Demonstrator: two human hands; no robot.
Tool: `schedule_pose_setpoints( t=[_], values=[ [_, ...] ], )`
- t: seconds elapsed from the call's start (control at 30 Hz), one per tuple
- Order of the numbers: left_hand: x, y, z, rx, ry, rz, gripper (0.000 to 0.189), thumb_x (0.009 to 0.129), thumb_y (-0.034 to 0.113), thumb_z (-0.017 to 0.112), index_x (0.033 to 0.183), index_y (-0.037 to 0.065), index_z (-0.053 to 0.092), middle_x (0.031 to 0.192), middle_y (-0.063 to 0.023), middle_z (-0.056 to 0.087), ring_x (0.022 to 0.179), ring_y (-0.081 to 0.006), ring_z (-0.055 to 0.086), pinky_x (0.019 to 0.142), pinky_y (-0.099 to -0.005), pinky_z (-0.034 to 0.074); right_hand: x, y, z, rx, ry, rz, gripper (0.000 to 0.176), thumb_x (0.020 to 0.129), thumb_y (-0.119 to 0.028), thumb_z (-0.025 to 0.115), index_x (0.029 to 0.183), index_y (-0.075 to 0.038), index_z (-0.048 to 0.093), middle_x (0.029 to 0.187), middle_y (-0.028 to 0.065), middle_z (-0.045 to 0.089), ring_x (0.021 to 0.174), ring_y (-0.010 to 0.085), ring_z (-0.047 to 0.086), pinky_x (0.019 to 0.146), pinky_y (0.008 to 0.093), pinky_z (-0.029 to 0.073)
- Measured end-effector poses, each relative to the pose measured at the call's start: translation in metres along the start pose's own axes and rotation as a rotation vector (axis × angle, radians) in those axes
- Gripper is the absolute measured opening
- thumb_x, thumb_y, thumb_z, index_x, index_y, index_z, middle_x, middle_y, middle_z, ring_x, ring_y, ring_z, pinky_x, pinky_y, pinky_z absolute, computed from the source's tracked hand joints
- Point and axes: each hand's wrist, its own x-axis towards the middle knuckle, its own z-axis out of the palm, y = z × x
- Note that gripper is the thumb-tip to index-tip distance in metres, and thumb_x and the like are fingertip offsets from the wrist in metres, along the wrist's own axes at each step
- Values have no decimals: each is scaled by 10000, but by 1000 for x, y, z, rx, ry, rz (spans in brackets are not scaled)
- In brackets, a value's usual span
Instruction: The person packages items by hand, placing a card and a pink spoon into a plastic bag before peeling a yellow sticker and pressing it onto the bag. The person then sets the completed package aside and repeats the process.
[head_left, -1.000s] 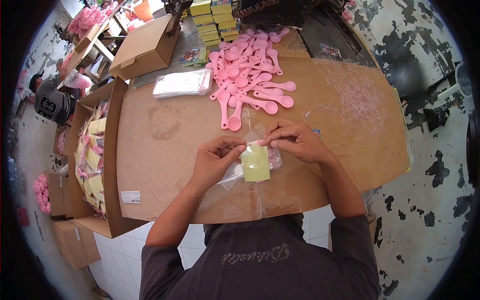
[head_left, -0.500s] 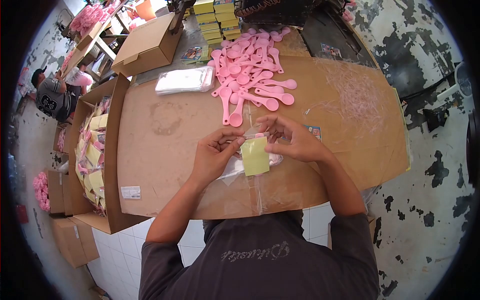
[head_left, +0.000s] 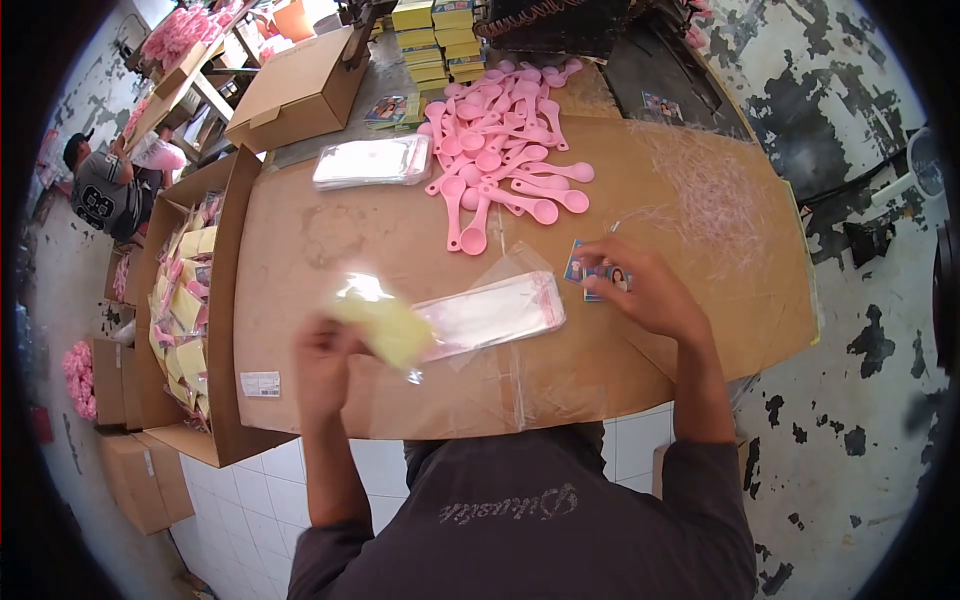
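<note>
My left hand (head_left: 325, 365), smeared by motion, grips a clear plastic bag with a yellow card (head_left: 398, 335) inside, over the left part of the table. Over on the right, my right hand (head_left: 645, 290) has its fingers and thumb bent onto small printed cards (head_left: 607, 283), partly covering them. Between the hands lies a stack of clear plastic bags (head_left: 495, 315) with a pinkish end. Beyond it is a heap of pink measuring spoons (head_left: 500, 130).
An open carton (head_left: 240, 310) of packed bags stands at the left table edge. Another stack of clear bags (head_left: 372, 162) lies near the spoons. Piles of yellow cards (head_left: 425, 45), a closed box (head_left: 290, 90) and plastic strips (head_left: 710, 195) sit farther back. A person (head_left: 110, 185) sits far left.
My left hand has carried the bagged yellow card left and away from the middle. My right hand has let go of the bag and moved right onto the printed cards.
</note>
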Motion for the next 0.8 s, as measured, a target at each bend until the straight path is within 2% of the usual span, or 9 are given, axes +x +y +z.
schedule_pose_setpoints(
  t=[0.07,0.17,0.23,0.3,0.4,0.53,0.67,0.77,0.8],
  values=[
    [-10,-33,-67,-835,190,289,410,1098,293,519,1337,-37,570,1196,-111,710,1032,-217,728,879,-324,602,-11,23,-4,-109,129,-8,365,907,-109,740,1252,-14,671,1144,129,663,1037,296,650,904,384,522],
    [5,35,-6,-625,607,262,523,1094,336,503,1499,11,442,1221,-133,693,984,-219,717,869,-298,582,-21,41,-4,-229,195,34,368,891,-122,751,1233,-8,680,1190,137,635,1125,319,606,975,401,487],
    [10,15,-3,-237,260,118,478,1077,248,531,1486,5,484,1192,-147,698,1002,-217,706,890,-320,572,-23,46,-4,-297,183,61,359,880,-125,758,1213,-10,687,1198,134,620,1149,320,584,1003,408,465],
    [25,9,32,151,19,0,344,990,151,671,1297,-3,671,1098,-109,717,983,-177,690,850,-321,540,-22,50,-3,-365,161,69,344,865,-121,764,1184,-15,695,1193,130,609,1143,324,572,1014,414,448],
    [48,8,88,650,-195,112,317,908,170,771,1174,0,735,946,-111,688,839,-178,660,800,-316,522,-19,47,-3,-328,206,58,274,852,-115,765,1098,-19,690,1134,129,620,1087,323,583,979,420,446],
    [66,-17,124,1044,-282,429,258,869,204,799,1026,15,723,964,-115,649,898,-274,670,801,-383,540,-17,50,-5,-331,224,47,217,844,-102,765,1017,-26,660,1027,123,638,1022,321,600,936,422,448],
    [79,-30,127,861,-352,143,244,865,175,792,1018,23,677,1005,-111,642,979,-326,658,882,-421,532,-20,45,-5,-250,255,33,183,853,-87,760,993,-30,657,971,117,650,984,320,617,918,422,455],
    [77,-21,122,718,-295,296,178,888,135,780,956,19,662,1086,-105,682,1002,-275,692,897,-415,543,-18,35,-9,-137,270,6,156,883,-74,744,1006,-24,662,959,115,679,948,301,650,878,403,487],
    [77,-20,120,620,-315,234,182,901,120,773,985,21,646,1112,-108,691,1009,-253,698,895,-396,548,-17,29,-10,-95,270,-1,146,896,-69,737,1013,-20,664,956,114,692,933,292,664,861,395,501]
  ],
)
